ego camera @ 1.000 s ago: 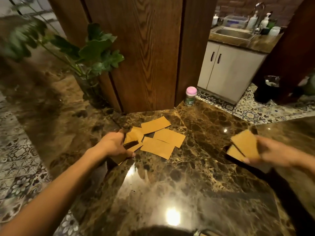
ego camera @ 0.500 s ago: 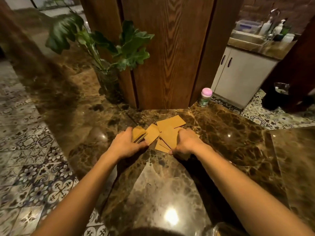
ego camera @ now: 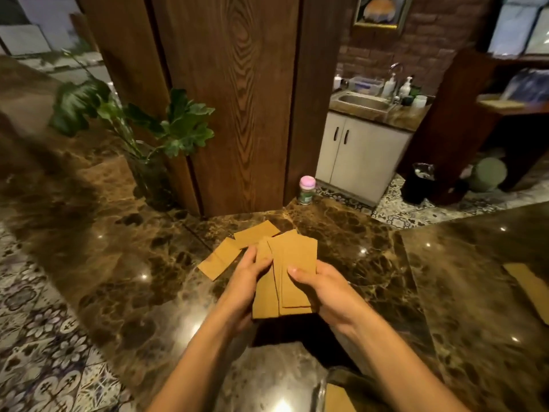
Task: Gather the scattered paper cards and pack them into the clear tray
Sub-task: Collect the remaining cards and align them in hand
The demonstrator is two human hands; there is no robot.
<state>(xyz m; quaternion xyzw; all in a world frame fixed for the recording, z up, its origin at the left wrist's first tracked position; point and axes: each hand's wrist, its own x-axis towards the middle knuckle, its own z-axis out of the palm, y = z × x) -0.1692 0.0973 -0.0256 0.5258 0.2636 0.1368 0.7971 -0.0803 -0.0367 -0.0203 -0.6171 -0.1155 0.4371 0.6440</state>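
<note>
Showing clear tray (ego camera: 322, 388) at near edge holding one brown card (ego camera: 337, 398); left hand (ego camera: 243, 282) and right hand (ego camera: 325, 288), fingers closed, grip fanned card stack (ego camera: 292, 263) above marble surface (ego camera: 371, 257), two loose cards (ego camera: 221, 257) beyond.

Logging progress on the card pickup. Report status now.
Left hand and right hand: both grip one fanned stack of cards. Two loose cards on the marble counter, one more far right. Clear tray at bottom edge. Nothing blocking.
</note>
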